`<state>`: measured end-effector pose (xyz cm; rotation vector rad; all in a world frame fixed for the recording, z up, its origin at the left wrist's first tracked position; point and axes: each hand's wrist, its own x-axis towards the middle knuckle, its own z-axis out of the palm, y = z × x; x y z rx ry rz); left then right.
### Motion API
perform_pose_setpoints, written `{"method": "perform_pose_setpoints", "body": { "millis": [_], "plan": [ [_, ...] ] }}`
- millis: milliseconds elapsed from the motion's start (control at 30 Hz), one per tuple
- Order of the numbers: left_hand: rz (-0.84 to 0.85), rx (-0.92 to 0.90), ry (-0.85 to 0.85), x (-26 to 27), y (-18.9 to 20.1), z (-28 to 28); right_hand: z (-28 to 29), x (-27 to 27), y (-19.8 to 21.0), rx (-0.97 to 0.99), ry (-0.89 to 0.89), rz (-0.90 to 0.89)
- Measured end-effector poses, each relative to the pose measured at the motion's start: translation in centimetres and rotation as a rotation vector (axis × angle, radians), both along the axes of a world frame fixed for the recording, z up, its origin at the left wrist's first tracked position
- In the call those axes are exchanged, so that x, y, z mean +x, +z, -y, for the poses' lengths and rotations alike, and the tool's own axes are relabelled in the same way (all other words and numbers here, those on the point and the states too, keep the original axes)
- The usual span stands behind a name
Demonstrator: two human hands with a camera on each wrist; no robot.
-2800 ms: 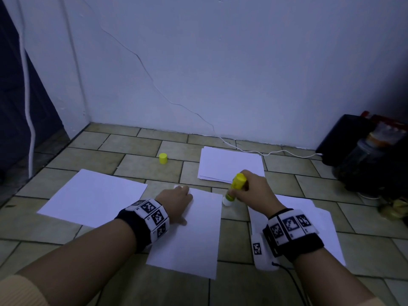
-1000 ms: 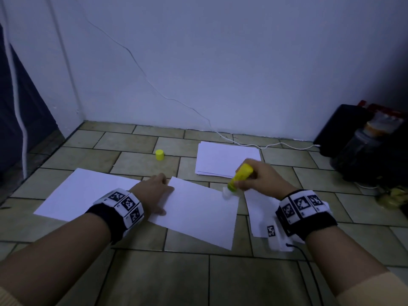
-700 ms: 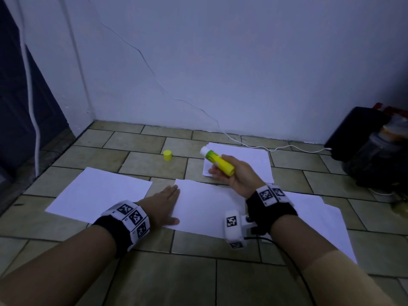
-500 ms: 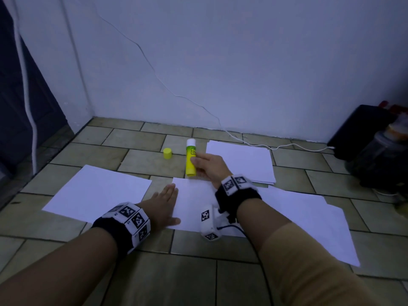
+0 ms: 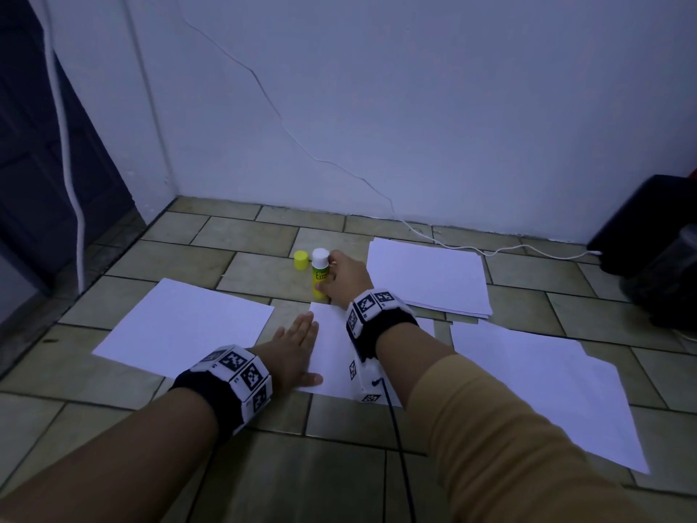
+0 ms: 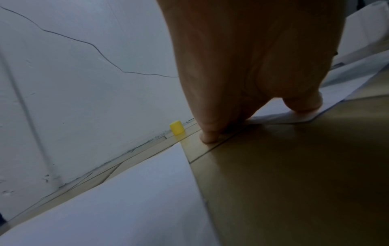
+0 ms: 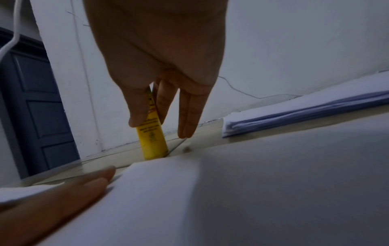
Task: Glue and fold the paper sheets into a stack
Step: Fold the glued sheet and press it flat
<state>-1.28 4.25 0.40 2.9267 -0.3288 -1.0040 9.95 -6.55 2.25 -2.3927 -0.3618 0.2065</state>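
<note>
Right hand (image 5: 345, 278) pinches the uncapped glue stick (image 5: 320, 272) upright on the floor, frame centre, by its cap (image 5: 301, 260). Left hand (image 5: 292, 351) lies flat on the sheet (image 5: 332, 356). Sloppy release tips it, probably smearing glue.

Ahead of you a pale wall (image 5: 452, 107) meets a tiled floor (image 5: 339, 466). A thin dark crack (image 5: 264, 92) runs down the wall to the right. At your left stands a dark panelled door (image 5: 34, 152), with a white cord (image 5: 64, 137) hanging in front of it. A white cable (image 5: 490, 252) lies along the foot of the wall and runs to a black object (image 5: 656, 228) at your far right; what that is cannot be made out.
</note>
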Motion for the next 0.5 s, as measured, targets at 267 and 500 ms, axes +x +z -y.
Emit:
{"method": "perform_pose_setpoints", "body": {
  "millis": [267, 500],
  "plan": [
    [-0.022, -0.004, 0.004, -0.1, 0.7, 0.1, 3.5, -1.1, 1.0, 0.059, -0.078, -0.058],
    [0.007, -0.034, -0.027, -0.2, 1.3, -0.3, 14.1, -4.0, 3.7, -0.172, -0.118, -0.062]
  ]
}}
